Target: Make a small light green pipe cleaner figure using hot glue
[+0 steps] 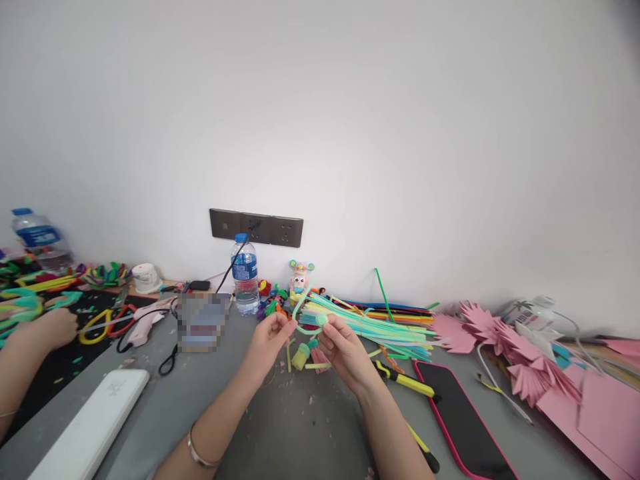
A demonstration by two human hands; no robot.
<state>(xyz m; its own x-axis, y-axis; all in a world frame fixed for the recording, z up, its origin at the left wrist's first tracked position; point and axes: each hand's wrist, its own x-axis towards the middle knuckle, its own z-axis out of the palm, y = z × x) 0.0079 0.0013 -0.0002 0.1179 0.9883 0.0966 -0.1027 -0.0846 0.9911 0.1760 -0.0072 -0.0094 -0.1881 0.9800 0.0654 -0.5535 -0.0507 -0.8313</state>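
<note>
A light green pipe cleaner (306, 331) curves between my two hands, its loose end standing up above my left fingers. My left hand (269, 340) pinches it at the left. My right hand (343, 345) holds its other end, where it forms a small tight pale green coil (321, 320). Just below and between the hands, a small yellow-green fuzzy piece (301, 357) and a pink one (318, 355) lie on the grey table (300, 427). Behind my right hand spreads a bundle of pale green and blue pipe cleaners (385, 331).
Yellow cutters (407, 381) and a pink-edged phone (465, 423) lie right, beside folded pink paper (520, 353). A water bottle (245, 277) and small figurine (300, 280) stand behind. Left are a white box (95, 427), a glue gun (145, 327) and another person's hand (55, 328).
</note>
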